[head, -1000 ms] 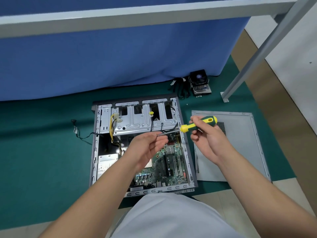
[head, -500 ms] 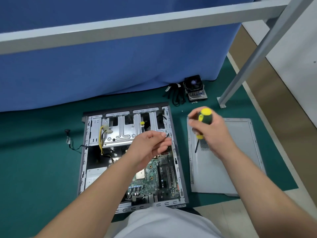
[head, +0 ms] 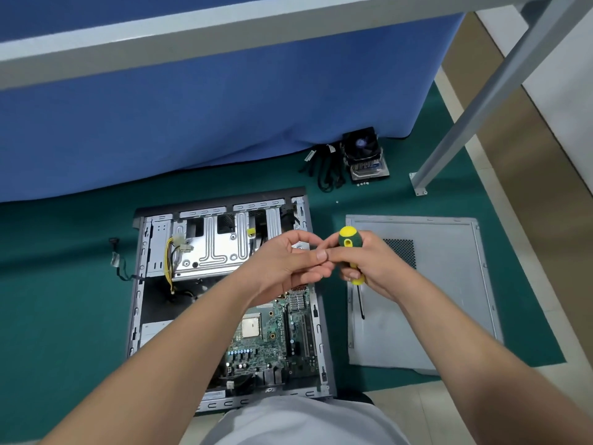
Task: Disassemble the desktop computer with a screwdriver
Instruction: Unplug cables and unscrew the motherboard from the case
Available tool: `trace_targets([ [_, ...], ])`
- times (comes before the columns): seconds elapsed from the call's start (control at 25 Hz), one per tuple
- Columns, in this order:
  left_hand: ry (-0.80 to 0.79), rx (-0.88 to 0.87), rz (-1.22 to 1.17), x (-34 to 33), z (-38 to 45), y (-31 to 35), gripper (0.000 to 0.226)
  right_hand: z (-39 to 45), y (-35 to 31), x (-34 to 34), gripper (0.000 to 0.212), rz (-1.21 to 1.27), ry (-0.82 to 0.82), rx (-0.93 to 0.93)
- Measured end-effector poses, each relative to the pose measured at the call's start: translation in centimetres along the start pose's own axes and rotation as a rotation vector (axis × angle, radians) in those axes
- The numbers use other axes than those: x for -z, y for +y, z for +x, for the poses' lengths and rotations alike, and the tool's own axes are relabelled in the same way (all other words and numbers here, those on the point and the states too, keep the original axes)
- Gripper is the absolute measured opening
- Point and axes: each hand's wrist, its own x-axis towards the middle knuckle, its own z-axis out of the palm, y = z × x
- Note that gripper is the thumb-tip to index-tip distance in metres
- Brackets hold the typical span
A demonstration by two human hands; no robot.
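The open computer case (head: 138, 300) lies flat on a green mat, its motherboard (head: 272, 335) and silver drive cage (head: 211, 248) exposed. My right hand (head: 378, 268) grips the yellow-and-green screwdriver (head: 348, 240) upright, handle on top, with its dark shaft pointing down over the removed side panel (head: 449, 300). My left hand (head: 282, 268) hovers above the case's right edge. Its curled fingertips meet my right index finger and pinch something tiny that looks like a screw.
A CPU cooler (head: 364, 155) and a bundle of black cables (head: 324, 170) sit at the back by the blue cloth (head: 192, 123), with small screws (head: 362, 184) in front. A grey metal frame leg (head: 465, 123) stands at the right. A loose cable (head: 117, 261) lies left of the case.
My right hand turned the screwdriver from level to upright and swung its tip over the side panel. The hands have come together; my left hand moved right from the screwdriver tip to my right fingers.
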Motion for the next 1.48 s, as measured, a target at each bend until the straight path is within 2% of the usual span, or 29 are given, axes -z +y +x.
trace_targets([
  [0.08,-0.002,0.019,0.005,0.1,0.6,0.2,0.045,0.4,0.0,0.7,0.024,-0.012,-0.048,-0.012],
  [0.16,0.005,0.020,-0.023,0.0,1.2,0.2,0.048,0.9,0.0,1.3,0.014,-0.040,-0.052,0.005],
  [0.2,0.016,0.010,-0.040,-0.1,1.7,0.2,0.047,1.2,0.1,1.5,0.006,-0.039,-0.035,0.018],
  [0.32,0.103,-0.082,0.035,-0.1,3.2,0.1,0.037,2.6,0.4,2.1,0.011,-0.083,0.078,0.032],
  [0.36,0.172,-0.138,0.162,0.2,3.7,0.3,0.031,3.2,0.3,2.5,0.009,-0.105,0.141,0.020],
  [0.48,0.422,-0.397,0.744,2.6,4.9,1.6,0.008,6.1,0.2,4.8,0.007,-0.127,0.372,-0.069],
  [0.56,0.576,-0.555,1.141,5.1,5.7,2.6,0.017,8.7,0.2,6.5,0.007,-0.180,0.475,-0.142],
  [0.6,0.637,-0.563,1.310,6.5,6.3,3.0,0.029,10.2,0.1,7.2,0.009,-0.208,0.513,-0.175],
  [0.64,0.673,-0.501,1.428,7.7,6.8,3.2,0.040,11.5,0.1,7.7,0.010,-0.232,0.541,-0.203],
  [0.72,0.667,-0.299,1.546,9.5,7.7,3.5,0.058,14.2,0.2,8.3,0.008,-0.282,0.576,-0.257],
  [0.8,0.614,-0.199,1.579,10.6,8.5,3.2,0.068,16.7,0.5,8.9,0.008,-0.321,0.616,-0.312],
  [1.0,0.557,-0.160,1.568,12.0,9.2,3.3,0.073,21.2,1.6,9.6,0.013,-0.427,0.697,-0.419],
  [1.24,0.560,-0.192,1.576,11.4,8.9,3.2,0.071,22.5,3.6,10.2,0.014,-0.574,0.727,-0.384],
  [1.48,0.522,-0.140,1.571,11.4,8.8,3.7,0.072,22.1,4.0,10.0,0.018,-0.613,0.720,-0.392],
])
